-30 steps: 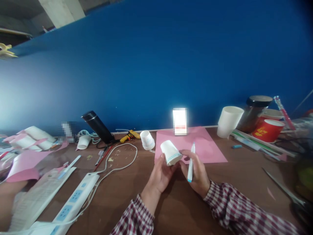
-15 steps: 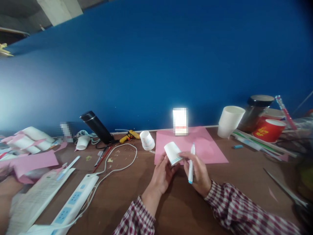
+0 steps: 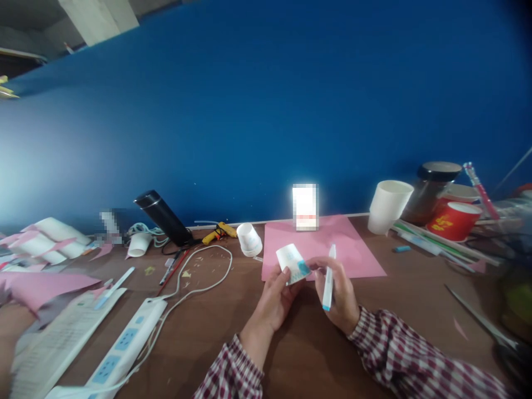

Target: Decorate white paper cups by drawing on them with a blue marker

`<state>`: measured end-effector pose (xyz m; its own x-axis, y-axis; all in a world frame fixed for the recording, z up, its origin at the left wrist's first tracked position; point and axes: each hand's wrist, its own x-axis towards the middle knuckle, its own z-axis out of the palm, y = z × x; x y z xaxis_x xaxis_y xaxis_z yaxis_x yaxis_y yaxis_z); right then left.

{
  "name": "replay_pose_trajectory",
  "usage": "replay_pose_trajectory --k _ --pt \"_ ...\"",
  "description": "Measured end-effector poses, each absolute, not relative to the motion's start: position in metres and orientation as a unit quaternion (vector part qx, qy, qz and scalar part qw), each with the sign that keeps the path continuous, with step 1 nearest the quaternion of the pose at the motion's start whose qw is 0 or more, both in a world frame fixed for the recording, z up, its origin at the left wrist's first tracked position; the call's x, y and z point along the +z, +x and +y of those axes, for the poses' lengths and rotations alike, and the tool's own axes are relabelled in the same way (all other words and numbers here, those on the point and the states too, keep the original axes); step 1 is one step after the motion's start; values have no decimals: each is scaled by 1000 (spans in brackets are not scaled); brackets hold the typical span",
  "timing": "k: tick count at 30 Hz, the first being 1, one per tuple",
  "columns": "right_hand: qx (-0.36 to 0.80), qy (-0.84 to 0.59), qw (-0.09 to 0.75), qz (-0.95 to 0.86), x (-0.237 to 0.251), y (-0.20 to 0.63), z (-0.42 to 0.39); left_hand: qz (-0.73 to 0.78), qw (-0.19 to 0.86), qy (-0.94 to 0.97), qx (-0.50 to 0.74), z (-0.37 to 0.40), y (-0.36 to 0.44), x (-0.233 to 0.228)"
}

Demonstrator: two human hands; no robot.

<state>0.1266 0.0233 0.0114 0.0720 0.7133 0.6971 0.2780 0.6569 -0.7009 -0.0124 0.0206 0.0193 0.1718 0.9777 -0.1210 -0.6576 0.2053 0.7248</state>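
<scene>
Small white paper cup [image 3: 292, 263] with a blue zigzag band sits tipped on its side in the left hand [image 3: 275, 296], whose grip is clamped round its lower wall, thumb on top. The right hand [image 3: 337, 291] touches the cup's blue-marked rim with its fingertips while its grip is closed on a white marker pen with blue ends [image 3: 328, 278], held near upright. Both hands hover over the near edge of a flat pink paper sheet [image 3: 357, 252] on the brown wooden table [image 3: 415, 310]. Bare table lies open in front of and to the right of the hands. To the left, a white cable [image 3: 208, 277] and white power strip [image 3: 120, 346] crowd the surface; another upturned white paper cup [image 3: 249, 239] stands just beyond.
</scene>
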Motion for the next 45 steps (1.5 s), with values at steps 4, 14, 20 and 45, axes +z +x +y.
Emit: replay_pose_trajectory --k 4,14,20,45 --pt "173 -392 620 -657 18 128 23 309 717 247 574 22 -15 19" --pt "165 -415 559 -699 10 128 22 269 736 232 577 22 -13 19" --pt "157 -389 554 -720 8 129 22 261 746 214 574 23 -14 19" --pt "228 -403 596 -656 6 126 29 281 729 191 595 24 -16 21"
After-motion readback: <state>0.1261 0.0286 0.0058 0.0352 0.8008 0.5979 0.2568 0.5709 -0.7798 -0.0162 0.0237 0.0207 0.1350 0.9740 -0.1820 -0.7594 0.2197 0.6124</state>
